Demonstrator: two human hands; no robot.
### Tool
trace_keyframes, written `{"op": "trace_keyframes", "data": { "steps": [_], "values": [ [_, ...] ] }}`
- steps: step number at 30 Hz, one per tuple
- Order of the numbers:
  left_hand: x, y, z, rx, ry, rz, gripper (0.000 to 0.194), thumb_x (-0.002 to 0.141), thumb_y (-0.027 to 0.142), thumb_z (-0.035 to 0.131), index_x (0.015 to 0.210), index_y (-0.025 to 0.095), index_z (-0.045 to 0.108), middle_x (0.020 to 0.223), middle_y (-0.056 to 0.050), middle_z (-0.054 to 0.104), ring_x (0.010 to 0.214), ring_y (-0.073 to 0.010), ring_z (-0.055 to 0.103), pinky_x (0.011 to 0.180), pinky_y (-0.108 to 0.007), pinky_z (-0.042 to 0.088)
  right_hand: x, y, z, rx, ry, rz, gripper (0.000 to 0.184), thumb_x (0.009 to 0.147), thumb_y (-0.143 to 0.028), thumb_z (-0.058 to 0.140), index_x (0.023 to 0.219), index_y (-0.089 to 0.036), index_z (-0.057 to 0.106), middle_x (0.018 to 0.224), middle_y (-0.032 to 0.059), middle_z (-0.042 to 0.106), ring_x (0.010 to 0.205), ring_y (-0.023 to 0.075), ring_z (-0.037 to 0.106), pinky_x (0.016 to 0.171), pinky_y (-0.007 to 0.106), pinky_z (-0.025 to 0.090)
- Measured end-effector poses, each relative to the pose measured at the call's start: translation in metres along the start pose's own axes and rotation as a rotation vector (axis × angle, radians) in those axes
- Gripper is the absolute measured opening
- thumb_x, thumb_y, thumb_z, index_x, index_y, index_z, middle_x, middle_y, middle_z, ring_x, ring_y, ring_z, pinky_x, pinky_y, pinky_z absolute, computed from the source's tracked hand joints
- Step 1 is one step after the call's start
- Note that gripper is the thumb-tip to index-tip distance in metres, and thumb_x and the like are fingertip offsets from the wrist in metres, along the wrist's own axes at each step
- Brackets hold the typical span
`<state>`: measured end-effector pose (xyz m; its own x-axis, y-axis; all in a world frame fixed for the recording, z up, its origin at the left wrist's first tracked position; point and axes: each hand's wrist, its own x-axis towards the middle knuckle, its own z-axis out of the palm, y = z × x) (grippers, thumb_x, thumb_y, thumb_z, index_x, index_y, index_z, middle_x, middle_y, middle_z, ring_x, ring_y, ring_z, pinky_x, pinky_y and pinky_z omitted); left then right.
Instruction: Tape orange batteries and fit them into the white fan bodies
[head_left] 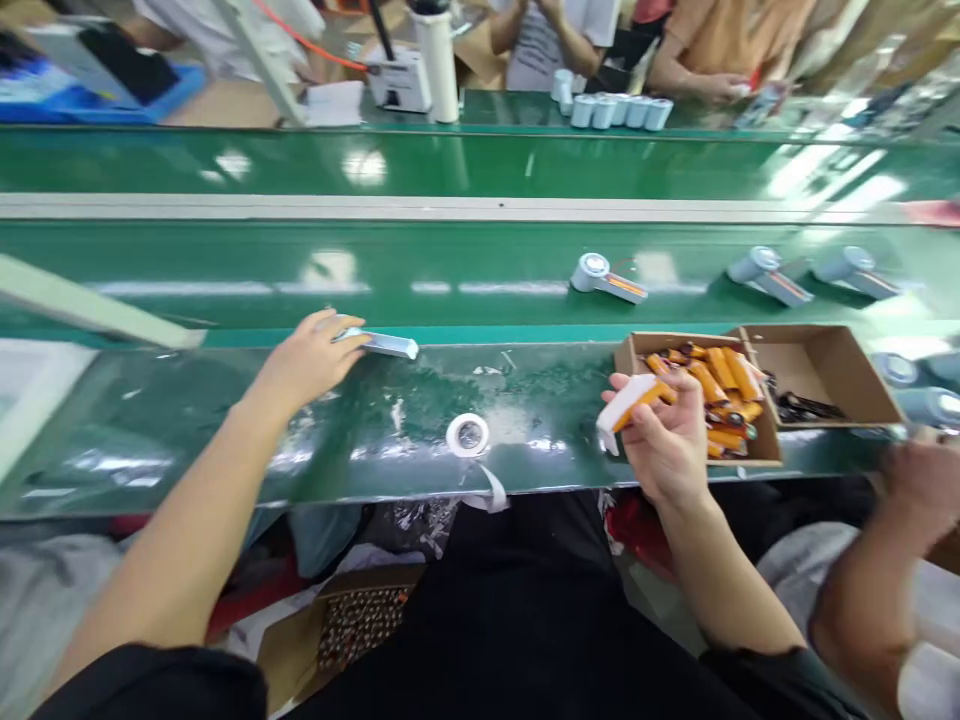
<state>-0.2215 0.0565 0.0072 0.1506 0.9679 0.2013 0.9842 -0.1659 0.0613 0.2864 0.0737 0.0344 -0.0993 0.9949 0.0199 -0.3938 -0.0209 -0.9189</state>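
My left hand (311,360) is closed around the round end of a light-blue device at the back edge of the bench. The device's long handle (386,344) sticks out to the right of my fingers, and its round end is mostly hidden under them. Between the thumb and fingers of my right hand (667,435), an orange cylindrical battery (646,398) is held, with a white strip (619,408) along it and hanging off its end. That hand is just in front of a cardboard box (772,448) of similar orange batteries. A white tape roll (467,436) lies between my hands, its loose end over the front edge.
Behind the bench, more light-blue devices (594,272) lie on a green conveyor (450,270). A second cardboard box (817,360) contains dark small parts. At right a co-worker's hand (926,470) is close by. A slanted post (97,300) stands at left.
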Motion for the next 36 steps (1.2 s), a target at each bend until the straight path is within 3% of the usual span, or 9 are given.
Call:
{"op": "trace_keyframes", "data": {
  "steps": [3, 7, 11, 15, 20, 25, 28, 32, 36],
  "values": [
    [0.019, -0.01, 0.006, 0.039, -0.007, -0.015, 0.04, 0.104, 0.037, 0.04, 0.111, 0.03, 0.078, 0.138, 0.002, 0.07, 0.138, -0.0298, 0.049, 0.119, -0.051, 0.045, 0.004, -0.006, -0.002, -0.059, -0.015, -0.015, 0.058, 0.081, -0.038, 0.094, 0.126, -0.036, 0.058, 0.116, 0.0019, 0.083, 0.101, 0.0248, 0.082, 0.09, 0.041, 0.07],
    [0.067, 0.03, 0.002, 0.086, -0.056, 0.051, 0.031, 0.095, 0.02, 0.05, 0.1, 0.024, 0.08, 0.138, -0.008, 0.066, 0.136, -0.0353, 0.048, 0.113, -0.049, 0.049, 0.028, -0.023, 0.006, -0.145, -0.072, -0.155, 0.049, 0.081, -0.033, 0.094, 0.121, -0.033, 0.067, 0.113, 0.0018, 0.084, 0.102, 0.0257, 0.082, 0.09, 0.043, 0.071],
    [0.139, 0.077, 0.018, 0.047, -0.106, 0.072, 0.031, 0.093, 0.013, 0.052, 0.105, 0.021, 0.08, 0.146, -0.008, 0.061, 0.14, -0.0344, 0.046, 0.112, -0.047, 0.05, 0.094, -0.025, 0.034, -0.31, -0.112, -0.297, 0.052, 0.076, -0.028, 0.095, 0.122, -0.03, 0.071, 0.11, 0.001, 0.083, 0.111, 0.0273, 0.08, 0.099, 0.048, 0.068],
    [0.179, 0.098, 0.032, -0.052, -0.269, 0.091, 0.025, 0.091, 0.014, 0.057, 0.098, 0.022, 0.08, 0.142, -0.006, 0.069, 0.136, -0.0307, 0.054, 0.113, -0.043, 0.048, 0.165, 0.0, 0.067, -0.447, -0.274, -0.245, 0.057, 0.073, -0.033, 0.092, 0.125, -0.024, 0.072, 0.109, 0.0039, 0.083, 0.108, 0.0277, 0.079, 0.104, 0.052, 0.066],
    [0.191, 0.097, 0.022, -0.128, -0.393, 0.118, 0.006, 0.084, 0.026, 0.073, 0.086, 0.026, 0.079, 0.131, 0.004, 0.077, 0.118, -0.0207, 0.068, 0.101, -0.028, 0.048, 0.208, 0.048, 0.096, -0.653, -0.437, -0.212, 0.049, 0.076, -0.032, 0.085, 0.123, -0.023, 0.075, 0.111, 0.0025, 0.083, 0.109, 0.0267, 0.079, 0.11, 0.048, 0.063],
    [0.195, 0.1, 0.013, -0.134, -0.415, 0.06, 0.018, 0.093, 0.033, 0.065, 0.103, 0.026, 0.078, 0.122, 0.0, 0.079, 0.11, -0.0201, 0.07, 0.09, -0.025, 0.045, 0.209, 0.076, 0.115, -0.883, -0.523, -0.315, 0.038, 0.085, -0.03, 0.079, 0.123, -0.025, 0.074, 0.105, 0.0016, 0.083, 0.102, 0.0254, 0.08, 0.101, 0.041, 0.063],
    [0.196, 0.105, 0.014, -0.127, -0.398, 0.036, 0.021, 0.095, 0.035, 0.062, 0.107, 0.025, 0.077, 0.114, -0.003, 0.08, 0.107, -0.0217, 0.071, 0.089, -0.026, 0.045, 0.202, 0.083, 0.114, -1.007, -0.547, -0.389, 0.031, 0.09, -0.034, 0.077, 0.119, -0.024, 0.073, 0.102, 0.0043, 0.083, 0.094, 0.0251, 0.08, 0.092, 0.037, 0.062],
    [0.197, 0.111, 0.014, -0.146, -0.388, 0.022, 0.021, 0.095, 0.035, 0.061, 0.106, 0.025, 0.076, 0.109, -0.003, 0.08, 0.105, -0.0215, 0.071, 0.09, -0.026, 0.045, 0.192, 0.085, 0.104, -1.153, -0.628, -0.469, 0.018, 0.096, -0.034, 0.072, 0.111, -0.025, 0.072, 0.114, 0.0073, 0.082, 0.101, 0.0264, 0.078, 0.092, 0.035, 0.058],
    [0.199, 0.115, 0.015, -0.19, -0.382, 0.015, 0.024, 0.095, 0.034, 0.06, 0.11, 0.025, 0.077, 0.109, -0.003, 0.08, 0.104, -0.0227, 0.072, 0.09, -0.028, 0.046, 0.188, 0.076, 0.099, -1.331, -0.675, -0.435, 0.016, 0.1, -0.034, 0.067, 0.114, -0.027, 0.07, 0.11, 0.0054, 0.082, 0.098, 0.026, 0.077, 0.086, 0.032, 0.055]
  ]
}}
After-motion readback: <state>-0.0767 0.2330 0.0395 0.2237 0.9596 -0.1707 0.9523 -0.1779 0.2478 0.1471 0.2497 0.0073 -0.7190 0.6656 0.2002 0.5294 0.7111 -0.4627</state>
